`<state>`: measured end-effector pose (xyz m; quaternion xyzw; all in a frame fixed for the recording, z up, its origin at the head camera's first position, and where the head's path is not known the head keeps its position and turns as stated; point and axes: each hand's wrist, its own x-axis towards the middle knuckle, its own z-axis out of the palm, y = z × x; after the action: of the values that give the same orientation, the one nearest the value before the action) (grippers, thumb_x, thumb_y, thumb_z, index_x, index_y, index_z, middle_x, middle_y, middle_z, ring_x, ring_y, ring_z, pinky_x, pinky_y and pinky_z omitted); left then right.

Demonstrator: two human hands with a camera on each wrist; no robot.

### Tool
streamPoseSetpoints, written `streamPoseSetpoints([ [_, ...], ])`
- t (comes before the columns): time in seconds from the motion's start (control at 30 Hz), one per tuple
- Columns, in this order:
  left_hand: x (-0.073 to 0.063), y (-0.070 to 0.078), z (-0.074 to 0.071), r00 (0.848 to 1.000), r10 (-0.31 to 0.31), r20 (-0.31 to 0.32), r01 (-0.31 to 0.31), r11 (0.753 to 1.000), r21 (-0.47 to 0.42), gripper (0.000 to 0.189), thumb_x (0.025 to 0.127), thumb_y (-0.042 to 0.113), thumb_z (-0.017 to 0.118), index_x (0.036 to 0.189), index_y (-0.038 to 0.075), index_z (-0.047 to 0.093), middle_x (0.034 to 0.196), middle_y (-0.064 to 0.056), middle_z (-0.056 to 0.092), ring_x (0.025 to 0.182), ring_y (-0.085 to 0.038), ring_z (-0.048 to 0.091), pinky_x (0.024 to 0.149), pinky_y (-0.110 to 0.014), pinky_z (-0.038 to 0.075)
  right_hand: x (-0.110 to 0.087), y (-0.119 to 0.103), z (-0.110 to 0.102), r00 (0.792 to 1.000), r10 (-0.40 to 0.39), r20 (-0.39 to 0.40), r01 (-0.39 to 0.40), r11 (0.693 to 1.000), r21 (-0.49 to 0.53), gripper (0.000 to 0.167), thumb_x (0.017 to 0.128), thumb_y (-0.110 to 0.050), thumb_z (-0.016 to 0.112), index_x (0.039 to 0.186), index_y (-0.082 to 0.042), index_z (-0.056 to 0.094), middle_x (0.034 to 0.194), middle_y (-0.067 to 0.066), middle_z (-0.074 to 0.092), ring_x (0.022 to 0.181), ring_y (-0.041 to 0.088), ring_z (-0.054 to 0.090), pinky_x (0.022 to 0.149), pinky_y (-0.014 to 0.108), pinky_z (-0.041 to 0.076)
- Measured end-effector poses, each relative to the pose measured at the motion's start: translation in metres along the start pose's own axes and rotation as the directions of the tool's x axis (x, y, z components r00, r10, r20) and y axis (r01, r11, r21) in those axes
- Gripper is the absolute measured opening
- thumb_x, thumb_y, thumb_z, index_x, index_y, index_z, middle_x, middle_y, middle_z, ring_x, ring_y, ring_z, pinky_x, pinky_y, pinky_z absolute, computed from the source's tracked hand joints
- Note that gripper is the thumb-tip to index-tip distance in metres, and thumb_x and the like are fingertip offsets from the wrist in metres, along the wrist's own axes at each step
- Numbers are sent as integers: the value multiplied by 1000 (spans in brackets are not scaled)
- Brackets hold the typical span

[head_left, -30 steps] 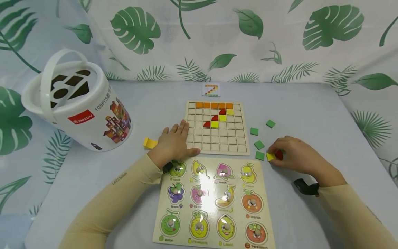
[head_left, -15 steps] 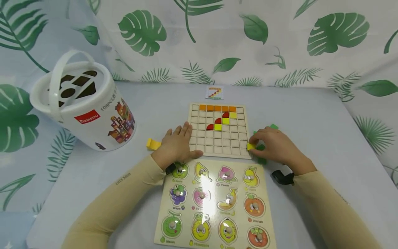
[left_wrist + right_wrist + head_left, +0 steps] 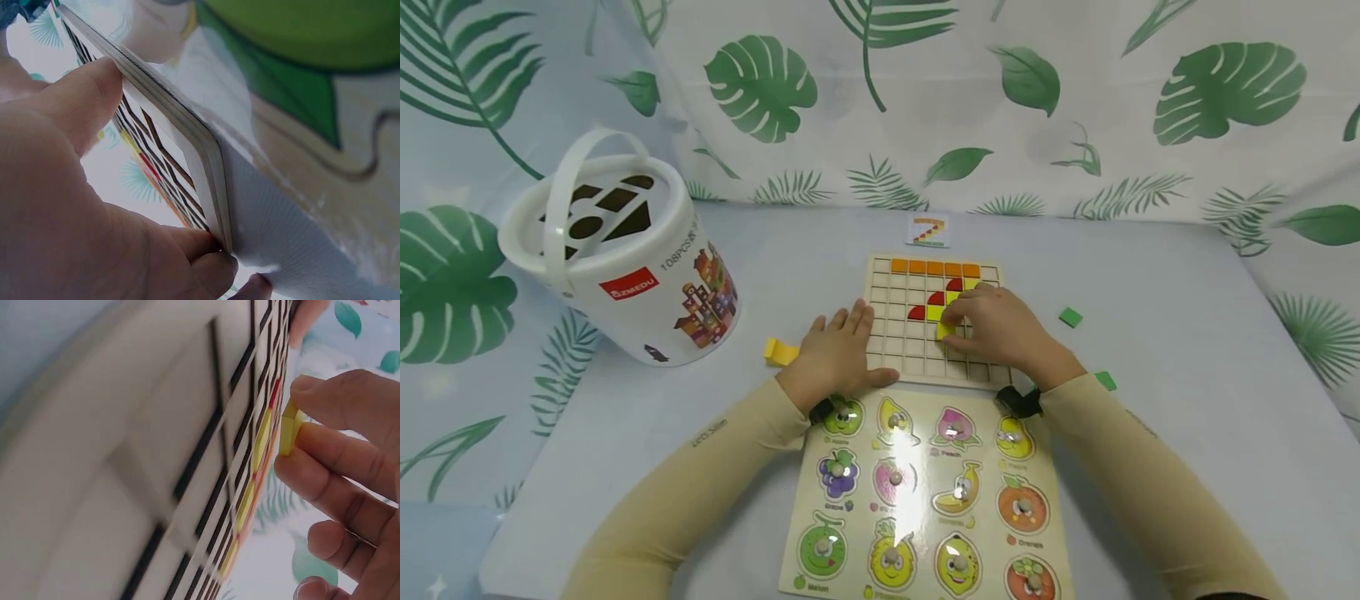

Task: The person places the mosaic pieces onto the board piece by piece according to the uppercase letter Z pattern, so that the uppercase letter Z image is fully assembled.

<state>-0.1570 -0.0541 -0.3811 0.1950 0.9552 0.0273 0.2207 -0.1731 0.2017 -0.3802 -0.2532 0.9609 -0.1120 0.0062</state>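
My right hand (image 3: 1003,329) pinches a yellow square tile (image 3: 945,332) between thumb and fingertips, over the middle of the wooden grid board (image 3: 895,358). In the right wrist view the yellow tile (image 3: 287,434) is tilted, close over the grid. A row of orange tiles (image 3: 936,268) lines the board's top. Below it, red quarter-round tiles (image 3: 917,313) and yellow tiles (image 3: 936,312) step down leftward, partly covered by my right hand. My left hand (image 3: 838,350) lies with straight fingers along the board's left edge, thumb at its lower left corner.
A picture card (image 3: 928,230) lies behind the board. Green tiles (image 3: 1071,317) lie to the right, some hidden by the right arm. A fruit knob puzzle (image 3: 925,500) sits in front. A white bucket (image 3: 662,275) and a curved yellow block (image 3: 781,352) are at left.
My right hand has carried the yellow tile leftward from the table at right to over the grid. The left hand stays at the board's edge. The whole view has shifted slightly.
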Motion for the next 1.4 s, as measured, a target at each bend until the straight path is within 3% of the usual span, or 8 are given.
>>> streamPoseSetpoints([
  [0.23, 3, 0, 1, 1000, -9, 9, 8, 1000, 21, 113, 94, 79, 49, 168, 8, 1, 177, -10, -1, 164, -34, 14, 133, -54, 14, 23, -17, 3, 999, -46, 20, 46, 999, -11, 24, 89, -30, 83, 104, -12, 81, 102, 3, 78, 97, 26, 68, 92, 47, 56],
  [0.4, 4, -1, 1, 1000, -10, 6, 10, 1000, 24, 113, 94, 80, 48, 168, 8, 2, 177, -10, 0, 164, -34, 14, 133, -54, 15, 34, -26, 7, 999, -31, 43, 32, 999, -33, 28, 90, -32, 83, 109, -13, 81, 108, 3, 79, 101, 27, 69, 93, 45, 57],
  [0.87, 5, -2, 2, 1000, -13, 3, 13, 1000, 26, 114, 93, 80, 48, 168, 9, 0, 177, -9, 0, 164, -33, 14, 133, -54, 14, 37, -30, 9, 998, 6, 66, -1, 997, -79, 31, 90, -36, 83, 110, -13, 81, 109, 3, 78, 104, 27, 66, 95, 44, 56],
  [1.17, 2, 0, -1, 1000, -25, 17, 24, 1000, 15, 113, 94, 79, 49, 168, 9, 0, 177, -8, -2, 164, -33, 12, 134, -53, 12, 20, -19, -1, 999, 37, -2, -37, 999, -15, 26, 91, -34, 81, 106, -13, 81, 105, 4, 78, 102, 29, 69, 92, 49, 57],
  [1.4, 1, 2, -2, 1000, -19, 23, 18, 1000, 22, 112, 94, 78, 49, 168, 9, 0, 177, -9, -2, 164, -34, 12, 134, -54, 12, -10, -2, -14, 992, 123, 19, -123, 992, -7, 27, 92, -33, 80, 107, -10, 81, 107, 6, 79, 105, 31, 67, 94, 51, 55],
])
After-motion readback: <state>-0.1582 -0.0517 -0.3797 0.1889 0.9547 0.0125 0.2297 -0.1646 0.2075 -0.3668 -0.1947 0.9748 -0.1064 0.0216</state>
